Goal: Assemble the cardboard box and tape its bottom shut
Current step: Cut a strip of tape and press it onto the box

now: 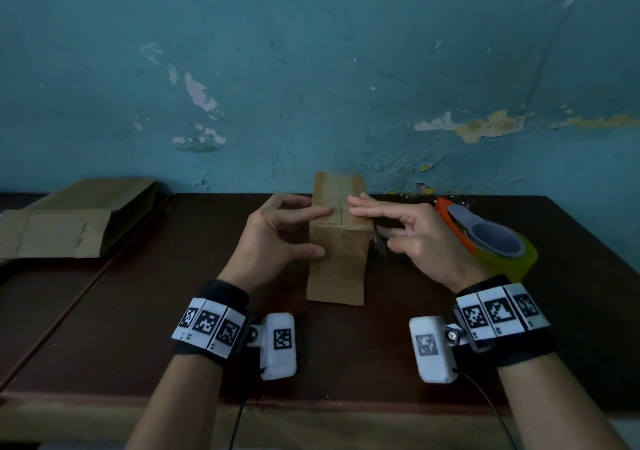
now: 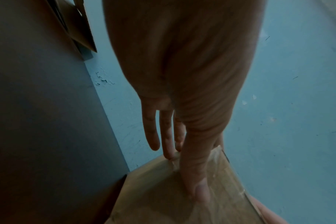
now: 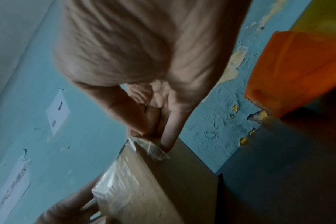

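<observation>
A small brown cardboard box point(image 1: 337, 262) stands on the dark table point(image 1: 156, 328) with its taped flaps facing up. My left hand point(image 1: 320, 231) holds its upper left corner, thumb on the near face and index finger laid across the top. In the left wrist view the thumb lies on clear tape point(image 2: 217, 174) on the box point(image 2: 153, 189). My right hand point(image 1: 367, 219) presses straight fingers on the top, right of the seam. In the right wrist view its fingertips point(image 3: 167, 144) push a crumpled tape end point(image 3: 153, 150) against the box edge.
An orange and grey tape dispenser point(image 1: 491, 238) with a greenish roll lies just right of my right hand. Flattened cardboard point(image 1: 69, 221) lies at the far left. A peeling blue wall point(image 1: 346, 69) rises directly behind the table.
</observation>
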